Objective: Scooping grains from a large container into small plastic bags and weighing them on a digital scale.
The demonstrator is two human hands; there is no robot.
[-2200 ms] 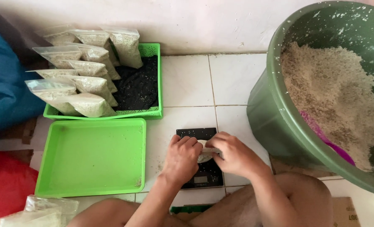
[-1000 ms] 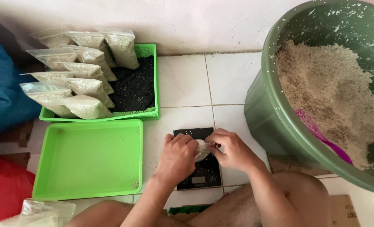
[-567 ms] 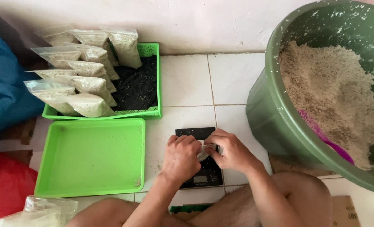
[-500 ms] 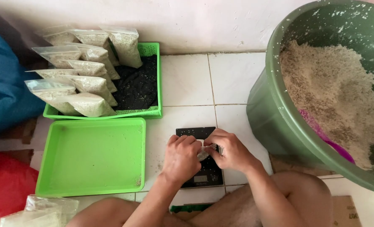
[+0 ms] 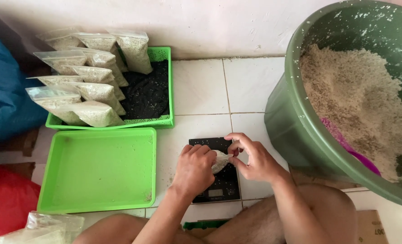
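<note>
My left hand (image 5: 194, 169) and my right hand (image 5: 250, 156) both pinch a small clear bag of pale grain (image 5: 220, 161) over a black flat scale (image 5: 215, 178) on the white tiled floor. The left hand covers most of the bag; only its right end shows between my fingers. My right thumb and fingers grip that end. The scale's display sits at its near edge, just below my left wrist.
A large green tub (image 5: 300, 131) of pale grain with a pink scoop (image 5: 345, 143) stands at right. An empty green tray (image 5: 99, 169) lies left of the scale. Behind it, a green tray (image 5: 165, 121) holds several filled bags (image 5: 88, 86). Blue (image 5: 6, 99) and red (image 5: 4, 203) sacks lie at far left.
Both hands stayed on the bag over the scale, fingers shifting slightly along it. Nothing else moved.
</note>
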